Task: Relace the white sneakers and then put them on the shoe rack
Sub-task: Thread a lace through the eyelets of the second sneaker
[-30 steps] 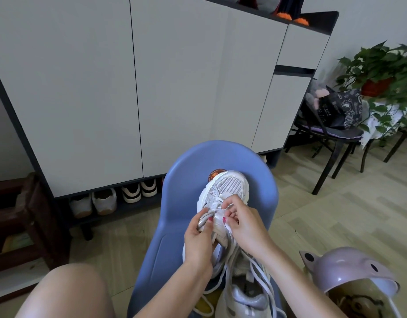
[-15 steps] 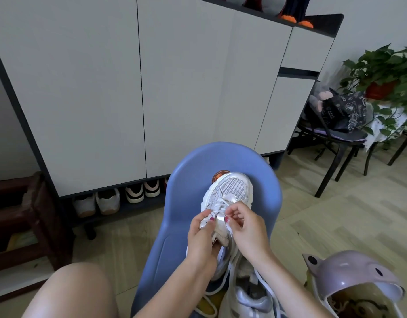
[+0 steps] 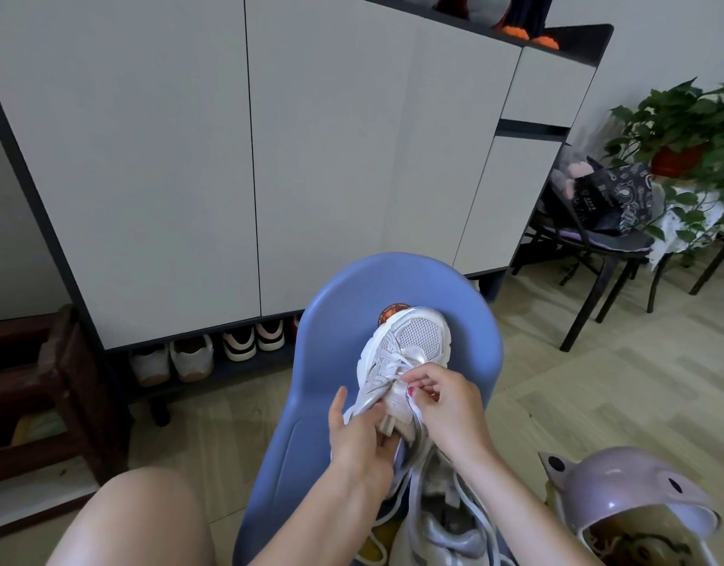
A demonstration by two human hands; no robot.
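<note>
Two white sneakers in view. One sneaker point(image 3: 409, 353) lies on the seat of a blue chair point(image 3: 336, 361), toe pointing away toward the chair back, partly laced. The second sneaker point(image 3: 438, 533) sits nearer the person at the chair's front edge, its loose laces point(image 3: 470, 508) trailing over it.

Two hands, both on the far sneaker. Left hand point(image 3: 360, 435): fingers wrapped round the shoe's near side by the tongue, thumb raised free; grip closed on the sneaker. Right hand point(image 3: 442, 406): thumb and forefinger pinch a lace end at the eyelets, the other fingers curled; red nail polish visible.

One shoe rack point(image 3: 197, 373): the open bottom shelf of a tall pale cabinet point(image 3: 311, 157), well apart from the chair. Four shoes counted on it, a pale pair on the left and a black-and-white pair on the right.

One lilac helmet point(image 3: 630, 500) at lower right. One black chair point(image 3: 597, 255) carrying a dark bag. One potted plant point(image 3: 687, 128) at far right. One bare knee point(image 3: 140, 520) at lower left.

Against a second ago: left hand has slid down from the lace area to the shoe's side, thumb now lifted. Right hand stays at the eyelets. Sneaker toe in much the same place on the seat.
</note>
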